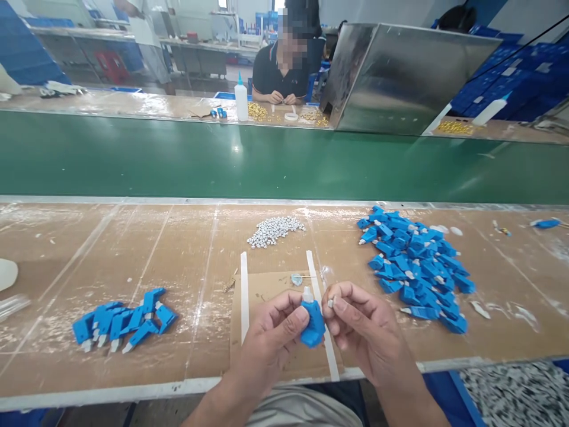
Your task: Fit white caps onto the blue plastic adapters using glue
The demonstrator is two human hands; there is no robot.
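My left hand (278,329) is closed around a blue plastic piece with a pale grey tip (313,325), tip pointing up and away from me. Close beside it, my right hand (362,323) pinches a tiny light grey piece (331,302) between thumb and fingertips. Both hands are above a cardboard sheet (262,290) with two white tape strips. Beyond them lies a heap of small grey pieces (273,230). A big pile of similar blue pieces (415,261) lies to the right, and a smaller group of blue pieces (122,317) to the left.
A green conveyor belt (178,157) runs across behind the table. Past it, a person (284,71) sits near a white bottle (240,99) and small gold parts. A metal box (400,77) stands there too. At lower right is a blue bin (464,397) of grey pieces.
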